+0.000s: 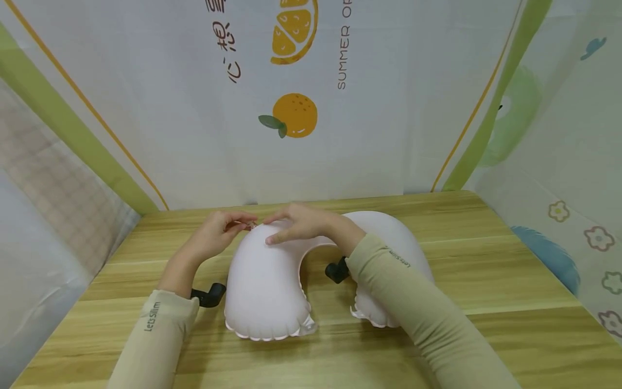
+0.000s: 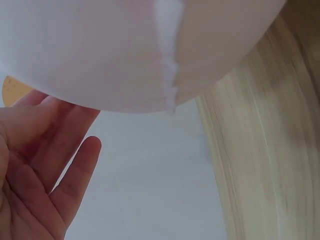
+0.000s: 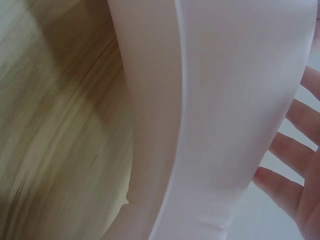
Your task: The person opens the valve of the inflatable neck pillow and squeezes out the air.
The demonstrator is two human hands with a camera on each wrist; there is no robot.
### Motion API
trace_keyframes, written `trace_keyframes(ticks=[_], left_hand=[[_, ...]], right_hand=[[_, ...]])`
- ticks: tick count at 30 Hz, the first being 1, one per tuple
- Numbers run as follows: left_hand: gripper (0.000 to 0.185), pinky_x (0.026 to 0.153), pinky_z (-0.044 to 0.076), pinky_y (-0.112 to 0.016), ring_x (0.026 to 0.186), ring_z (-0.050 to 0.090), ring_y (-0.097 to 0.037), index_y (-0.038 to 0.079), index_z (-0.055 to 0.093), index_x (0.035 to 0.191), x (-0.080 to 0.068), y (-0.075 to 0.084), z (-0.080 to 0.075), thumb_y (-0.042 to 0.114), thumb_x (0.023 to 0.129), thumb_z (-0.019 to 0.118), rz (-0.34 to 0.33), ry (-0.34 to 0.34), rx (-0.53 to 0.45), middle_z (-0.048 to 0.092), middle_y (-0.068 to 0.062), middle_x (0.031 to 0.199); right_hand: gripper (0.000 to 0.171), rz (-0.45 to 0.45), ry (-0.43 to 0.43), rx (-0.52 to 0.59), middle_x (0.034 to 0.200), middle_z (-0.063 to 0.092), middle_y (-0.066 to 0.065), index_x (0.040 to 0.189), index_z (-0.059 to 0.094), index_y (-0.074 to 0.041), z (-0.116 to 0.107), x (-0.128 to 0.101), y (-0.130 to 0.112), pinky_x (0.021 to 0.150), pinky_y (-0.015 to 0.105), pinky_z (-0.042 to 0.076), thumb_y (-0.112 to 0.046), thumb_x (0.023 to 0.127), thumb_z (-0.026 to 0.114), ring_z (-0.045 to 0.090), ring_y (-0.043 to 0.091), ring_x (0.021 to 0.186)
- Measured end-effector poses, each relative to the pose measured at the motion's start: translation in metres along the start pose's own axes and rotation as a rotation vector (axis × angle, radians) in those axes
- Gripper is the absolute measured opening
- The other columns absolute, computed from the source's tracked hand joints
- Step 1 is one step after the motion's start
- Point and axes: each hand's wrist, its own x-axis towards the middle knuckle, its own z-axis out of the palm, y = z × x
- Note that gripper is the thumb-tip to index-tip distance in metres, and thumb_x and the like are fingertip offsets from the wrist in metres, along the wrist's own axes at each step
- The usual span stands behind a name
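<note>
While the pink neck pillow sits fully puffed on the worktop, the left hand pinches its valve at the top; the right hand rests flat beside it. Deflating looks barely begun.

A: The pillow looks like soft plastic film, pale pink, smooth with a dull sheen; its seam edge is crimped and scalloped.

B: And the table?

A: Wood grain, light, smooth, a faint satin shine. Whether solid wood or laminate I cannot tell.

B: The sleeves?

A: Knit cloth, matt, beige, with small printed lettering.

B: The backdrop?

A: Thin printed cloth or sheet, matt, slightly creased.

B: Those black bits at the wrists?

A: The straps look like matt black plastic or rubber.

B: And at the left hand?

A: Its fingers pinch a small clear glossy part at the pillow's top, likely plastic.
</note>
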Motion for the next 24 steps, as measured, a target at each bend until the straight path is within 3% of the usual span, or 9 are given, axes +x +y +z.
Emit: trace_keyframes(ticks=[11, 24], left_hand=[[0.030, 0.091, 0.057, -0.048, 0.103, 0.068, -0.034, -0.004, 0.066, 0.123, 0.0002, -0.0019, 0.0043, -0.010, 0.097, 0.052, 0.035, 0.041, 0.025, 0.070, -0.023, 0.116], [0.029, 0.091, 0.058, -0.046, 0.108, 0.067, -0.035, -0.003, 0.065, 0.125, -0.0004, -0.0066, 0.0021, -0.004, 0.100, 0.051, 0.006, 0.016, -0.031, 0.067, -0.022, 0.121]], right_hand=[[0.081, 0.023, -0.108, -0.047, 0.159, 0.038, 0.003, 0.153, 0.041, -0.021, 0.0012, 0.0014, -0.0044, 0.121, 0.044, 0.031, -0.045, 0.084, 0.076, 0.034, 0.024, 0.148], [0.087, 0.040, -0.158, -0.036, 0.161, 0.034, 0.001, 0.155, 0.035, -0.025, -0.0010, 0.0027, -0.0077, 0.121, 0.047, 0.030, -0.046, 0.082, 0.078, 0.030, 0.024, 0.150]])
